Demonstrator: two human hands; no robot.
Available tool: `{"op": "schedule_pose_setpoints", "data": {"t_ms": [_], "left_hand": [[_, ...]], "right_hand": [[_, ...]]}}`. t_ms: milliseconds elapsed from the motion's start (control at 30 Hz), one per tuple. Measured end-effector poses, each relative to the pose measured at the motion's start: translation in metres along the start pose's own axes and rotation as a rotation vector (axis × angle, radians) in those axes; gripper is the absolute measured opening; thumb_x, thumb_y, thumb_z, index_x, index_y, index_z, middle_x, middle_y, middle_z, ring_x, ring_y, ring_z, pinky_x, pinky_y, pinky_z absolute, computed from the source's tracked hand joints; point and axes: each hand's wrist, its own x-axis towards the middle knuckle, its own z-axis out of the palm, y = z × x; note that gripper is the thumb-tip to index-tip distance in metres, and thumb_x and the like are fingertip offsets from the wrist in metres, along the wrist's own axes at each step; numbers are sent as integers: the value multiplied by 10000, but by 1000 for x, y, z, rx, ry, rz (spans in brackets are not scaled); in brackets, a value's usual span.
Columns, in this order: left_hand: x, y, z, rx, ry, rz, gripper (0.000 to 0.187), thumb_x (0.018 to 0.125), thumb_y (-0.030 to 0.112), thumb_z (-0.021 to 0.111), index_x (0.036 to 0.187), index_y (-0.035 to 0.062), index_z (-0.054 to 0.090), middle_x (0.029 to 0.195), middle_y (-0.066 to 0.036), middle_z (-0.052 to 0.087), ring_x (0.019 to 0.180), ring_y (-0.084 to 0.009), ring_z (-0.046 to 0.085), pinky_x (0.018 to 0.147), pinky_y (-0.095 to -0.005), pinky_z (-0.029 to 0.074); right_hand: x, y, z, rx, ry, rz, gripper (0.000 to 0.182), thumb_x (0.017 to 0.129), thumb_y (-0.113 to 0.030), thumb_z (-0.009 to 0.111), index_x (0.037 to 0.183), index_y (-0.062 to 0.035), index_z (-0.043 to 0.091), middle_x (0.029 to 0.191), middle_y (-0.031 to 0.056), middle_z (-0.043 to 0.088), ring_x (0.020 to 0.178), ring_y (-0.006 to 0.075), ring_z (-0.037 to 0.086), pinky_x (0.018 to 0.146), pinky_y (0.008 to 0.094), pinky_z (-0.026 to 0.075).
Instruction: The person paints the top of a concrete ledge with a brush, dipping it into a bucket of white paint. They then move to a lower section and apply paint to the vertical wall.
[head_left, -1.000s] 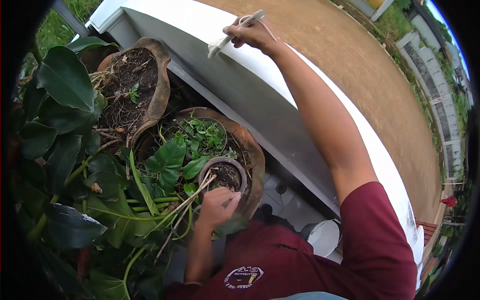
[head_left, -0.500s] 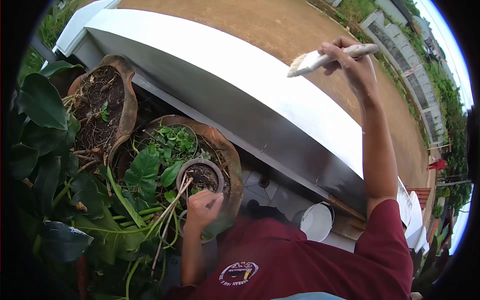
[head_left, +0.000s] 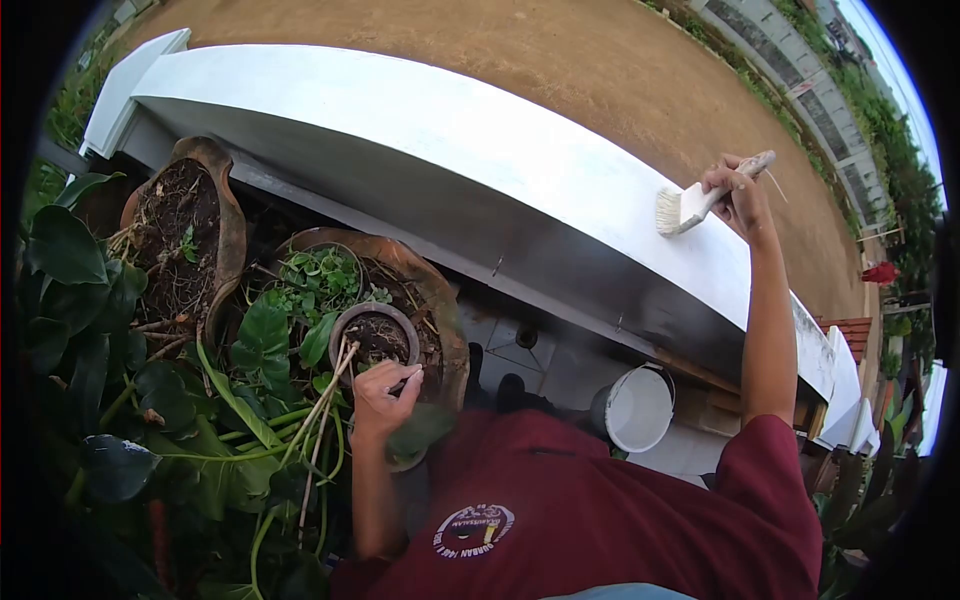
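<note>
My right hand (head_left: 740, 197) is closed round the handle of a wide paintbrush (head_left: 690, 208), whose pale bristles point left. The bristles are over the white top of a low wall (head_left: 480, 120) and seem to touch it. My left hand (head_left: 385, 395) is closed, its fingers curled in, beside a small round pot (head_left: 413, 335) of soil. Dry stalks (head_left: 322, 405) run next to that hand. Whatever its fingers may hold is hidden.
A bucket (head_left: 640, 410) with white paint inside stands on the tiled floor below the wall. Large clay planters (head_left: 232, 225) and broad-leaved plants (head_left: 85, 245) crowd the left side. Bare brown ground (head_left: 560, 60) lies beyond the wall.
My right hand has brought the paintbrush down and to the right, onto the wall top. The view has shifted a little, and my left hand remains closed by the small pot.
</note>
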Motion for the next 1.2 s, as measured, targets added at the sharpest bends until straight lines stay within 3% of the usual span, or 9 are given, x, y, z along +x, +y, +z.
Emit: {"op": "schedule_pose_setpoints", "data": {"t_ms": [167,233,567,633,767,900,1033,1100,1200], "left_hand": [[-6,-4,6,-4,58,-38,113,774,-22,692,880,-56,715,730,-157,676,633,-255,647,606,-318,490],[14,10,4,12,63,3,109,781,-26,689,882,-57,713,739,-156,680,647,-258,653,617,-316,495],[88,84,12,92,169,347,107,800,-84,667,902,-81,698,753,-152,691,665,-218,665,637,-287,514],[79,80,18,134,123,352,108,798,-86,671,903,-85,697,747,-148,688,660,-212,661,625,-275,508],[47,46,39,65,-7,270,124,794,-71,679,915,-67,707,730,-145,678,652,-215,657,634,-285,499],[17,29,83,-38,-288,91,124,801,-19,694,921,-38,724,731,-121,690,622,-197,645,609,-275,487],[-14,7,152,-99,-752,-114,169,844,48,642,968,-13,739,801,-130,714,642,-226,661,628,-307,505],[-34,-14,187,-22,-1068,-178,302,844,53,599,1126,2,694,974,-173,715,863,-274,694,781,-359,533],[-90,-62,237,173,-1340,-27,443,863,90,596,1304,54,593,1275,-218,607,1165,-327,595,979,-366,469]], "right_hand": [[-30,15,-97,-704,268,36,164,778,-146,601,666,-56,522,631,99,600,517,177,561,479,350,423],[-18,5,-56,-1084,298,13,237,790,-219,608,782,16,582,703,209,626,692,362,630,671,469,463],[3,-83,322,-106,197,-811,353,868,-335,546,749,-14,634,741,213,660,774,404,650,763,466,521],[2,-67,284,-117,99,-632,332,871,-314,578,751,-7,617,732,203,646,765,390,630,762,452,502],[-42,50,93,264,297,-509,237,858,-127,592,640,-35,582,655,35,606,556,70,478,490,231,348],[-151,117,-111,230,593,-354,230,864,-90,575,646,-46,518,642,30,531,576,117,492,550,242,363],[-238,135,-268,-989,834,-39,269,875,-122,596,627,-39,533,697,33,542,685,128,518,696,264,401],[-250,113,-204,-674,1177,-274,292,874,-109,519,594,-35,488,687,82,555,693,165,529,729,305,415],[-253,116,-137,-796,930,-1028,426,978,-300,474,689,11,503,577,97,478,466,201,502,415,316,435]]}}
